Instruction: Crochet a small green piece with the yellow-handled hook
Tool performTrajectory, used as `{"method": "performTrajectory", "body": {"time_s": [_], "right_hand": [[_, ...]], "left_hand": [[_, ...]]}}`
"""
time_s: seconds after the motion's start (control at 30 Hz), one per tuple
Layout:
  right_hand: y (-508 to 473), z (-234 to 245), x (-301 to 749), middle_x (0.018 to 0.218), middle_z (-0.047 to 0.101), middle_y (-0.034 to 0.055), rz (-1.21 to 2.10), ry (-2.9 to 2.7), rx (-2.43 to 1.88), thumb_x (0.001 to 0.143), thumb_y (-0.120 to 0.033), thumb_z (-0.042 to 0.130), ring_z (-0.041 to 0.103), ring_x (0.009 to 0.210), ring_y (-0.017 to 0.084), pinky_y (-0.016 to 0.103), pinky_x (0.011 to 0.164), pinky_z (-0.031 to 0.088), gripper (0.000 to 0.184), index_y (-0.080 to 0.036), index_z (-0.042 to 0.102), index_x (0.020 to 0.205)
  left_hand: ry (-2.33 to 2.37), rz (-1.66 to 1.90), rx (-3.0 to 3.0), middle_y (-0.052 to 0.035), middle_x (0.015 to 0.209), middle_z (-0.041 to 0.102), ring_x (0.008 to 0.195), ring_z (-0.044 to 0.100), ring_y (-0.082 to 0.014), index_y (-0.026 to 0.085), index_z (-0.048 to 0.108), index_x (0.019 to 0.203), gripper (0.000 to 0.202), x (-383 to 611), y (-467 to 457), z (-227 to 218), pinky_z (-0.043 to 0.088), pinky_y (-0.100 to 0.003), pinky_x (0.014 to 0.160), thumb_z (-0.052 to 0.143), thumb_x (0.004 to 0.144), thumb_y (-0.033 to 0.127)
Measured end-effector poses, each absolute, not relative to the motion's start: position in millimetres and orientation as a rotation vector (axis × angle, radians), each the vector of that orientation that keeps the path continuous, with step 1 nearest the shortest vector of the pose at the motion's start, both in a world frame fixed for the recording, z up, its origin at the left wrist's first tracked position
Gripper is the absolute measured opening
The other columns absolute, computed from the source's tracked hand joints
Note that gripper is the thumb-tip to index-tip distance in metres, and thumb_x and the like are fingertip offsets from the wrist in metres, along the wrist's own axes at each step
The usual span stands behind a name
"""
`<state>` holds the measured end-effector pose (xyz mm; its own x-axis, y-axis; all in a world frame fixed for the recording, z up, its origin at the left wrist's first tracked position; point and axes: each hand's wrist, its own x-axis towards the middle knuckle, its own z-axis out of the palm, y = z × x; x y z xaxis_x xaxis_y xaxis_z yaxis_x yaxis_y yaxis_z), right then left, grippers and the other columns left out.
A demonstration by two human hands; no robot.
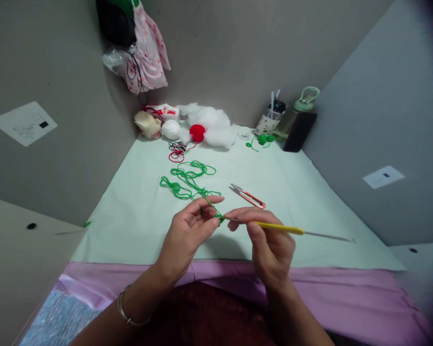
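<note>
Above the front part of the table, my left hand pinches a small green crochet piece between thumb and fingers. A strand of green yarn runs from it to a loose tangle lying just beyond. My right hand is closed round a crochet hook with a yellow grip. The hook's left tip meets the green piece, while its other metal end sticks out to the right. Thread snips with orange handles lie on the cloth behind my right hand.
Toward the back lie white stuffing, a red yarn ball, a white ball and tangled red and black yarn. A pen cup, green bottle and dark phone stand back right. Grey partitions enclose the table.
</note>
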<state>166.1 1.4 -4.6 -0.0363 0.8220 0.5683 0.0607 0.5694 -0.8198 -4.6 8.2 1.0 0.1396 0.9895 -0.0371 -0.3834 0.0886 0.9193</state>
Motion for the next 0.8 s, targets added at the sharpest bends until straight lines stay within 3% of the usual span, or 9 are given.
{"method": "performTrajectory", "body": {"time_s": [0.17, 0.3, 0.43, 0.57, 0.7, 0.8], "right_hand": [[0, -1, 166, 0.1, 0.078, 0.0077, 0.408, -1.748, -0.734, 0.1, -0.006, 0.053, 0.075, 0.096, 0.021, 0.037, 0.079, 0.061, 0.027, -0.022, 0.07, 0.113], [3, 4, 165, 0.095, 0.077, 0.0093, 0.271, -1.844, -0.699, 0.098, -0.003, 0.052, 0.076, 0.095, 0.021, 0.034, 0.076, 0.062, 0.025, -0.018, 0.067, 0.112], [4, -3, 165, 0.102, 0.077, 0.0092, 0.149, -1.897, -0.763, 0.098, -0.003, 0.055, 0.074, 0.092, 0.019, 0.033, 0.077, 0.063, 0.028, -0.02, 0.068, 0.116], [1, -18, 161, 0.111, 0.075, 0.0076, -0.179, -1.901, -0.852, 0.093, -0.002, 0.065, 0.074, 0.101, 0.021, 0.034, 0.081, 0.063, 0.042, -0.027, 0.072, 0.126], [3, -17, 158, 0.104, 0.075, 0.0059, 0.139, -1.693, -0.847, 0.097, -0.006, 0.061, 0.073, 0.093, 0.021, 0.036, 0.077, 0.062, 0.037, -0.029, 0.074, 0.122], [8, -8, 159, 0.089, 0.073, 0.0037, 0.541, -1.467, -0.791, 0.101, -0.011, 0.057, 0.068, 0.076, 0.018, 0.034, 0.068, 0.059, 0.027, -0.026, 0.077, 0.109]], "left_hand": [[0.947, 1.296, 1.01, 0.0005, 0.085, 0.062, 0.084, 0.06, -0.0138, 0.023, 0.078, 0.116, 0.035, -2, 9, 3, 0.052, -0.027, 0.086, 0.079, 0.082, 0.018], [1.03, 1.388, 1.111, 0.0014, 0.086, 0.065, 0.086, 0.062, -0.0128, 0.025, 0.077, 0.119, 0.039, 1, 7, -1, 0.052, -0.026, 0.088, 0.076, 0.082, 0.014], [1.038, 1.411, 1.105, 0.0025, 0.084, 0.066, 0.085, 0.063, -0.0119, 0.025, 0.077, 0.12, 0.044, 4, 5, -1, 0.051, -0.024, 0.091, 0.08, 0.079, 0.011], [0.805, 1.21, 0.744, 0.0025, 0.079, 0.063, 0.073, 0.059, -0.0098, 0.02, 0.073, 0.129, 0.055, 4, 7, 4, 0.051, -0.021, 0.075, 0.087, 0.076, 0.021], [0.621, 1.054, 0.492, 0.0077, 0.067, 0.051, 0.048, 0.038, -0.0011, 0.014, 0.074, 0.125, 0.05, -2, 15, 6, 0.039, -0.016, 0.05, 0.087, 0.078, 0.023], [0.644, 1.134, 0.51, 0.0059, 0.078, 0.057, 0.044, 0.035, 0.0032, 0.016, 0.077, 0.117, 0.041, -5, 16, 7, 0.036, -0.014, 0.045, 0.086, 0.077, 0.016]]}}
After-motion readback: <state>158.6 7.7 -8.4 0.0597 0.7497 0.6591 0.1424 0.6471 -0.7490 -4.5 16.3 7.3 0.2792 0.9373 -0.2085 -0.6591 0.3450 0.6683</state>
